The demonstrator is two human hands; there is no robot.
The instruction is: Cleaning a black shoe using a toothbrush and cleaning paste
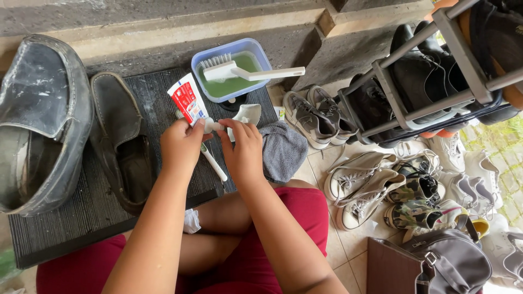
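My left hand (182, 142) holds a red and white tube (188, 99) by its neck. My right hand (242, 148) pinches the tube's white cap (217, 126) right where the two hands meet. Below the hands a white toothbrush (213, 163) lies on the dark ribbed mat (76, 218). A white piece (248, 114) and a grey cloth (283, 149) lie just past my right hand. Two dark leather shoes, a big one (38, 120) and a flatter one (120, 141), rest on the mat to the left.
A blue tub of green liquid (231, 71) with a white scrub brush (245, 71) across it stands by the concrete step. On the right are a metal shoe rack (436, 71), several sneakers (359, 185) on the tile floor, and a grey bag (452, 261).
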